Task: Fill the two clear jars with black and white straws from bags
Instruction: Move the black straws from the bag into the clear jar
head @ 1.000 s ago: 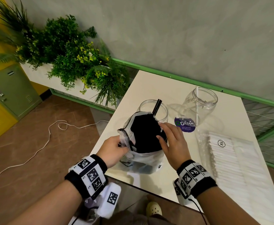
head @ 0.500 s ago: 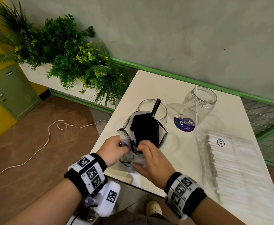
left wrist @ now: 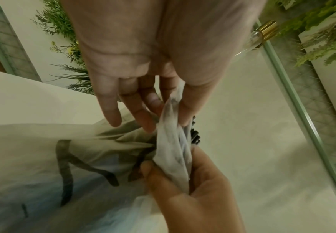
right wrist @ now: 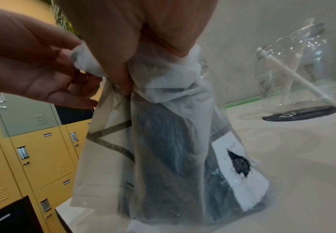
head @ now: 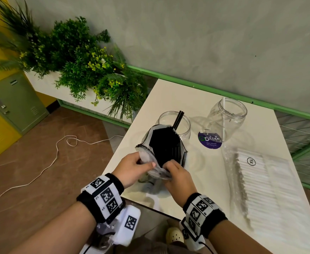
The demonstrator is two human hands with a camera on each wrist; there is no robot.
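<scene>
Head view: both hands, left hand (head: 132,166) and right hand (head: 176,174), pinch the limp, slippery bag (head: 155,168) mouth (likely light); grip straws (head: 166,143) above the bag, as a bundle.

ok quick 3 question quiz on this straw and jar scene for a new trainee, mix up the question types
1. True or false: the bag of black straws stands upright on the table.
2. What sticks out of the far jar? A) a black straw B) a white straw C) a spoon
3. Fill in: the bag of white straws lies flat to the ____ of both hands.

Key: 1 true; 2 B; 3 right. The left hand and right hand pinch the black-straw bag's rim.
</scene>
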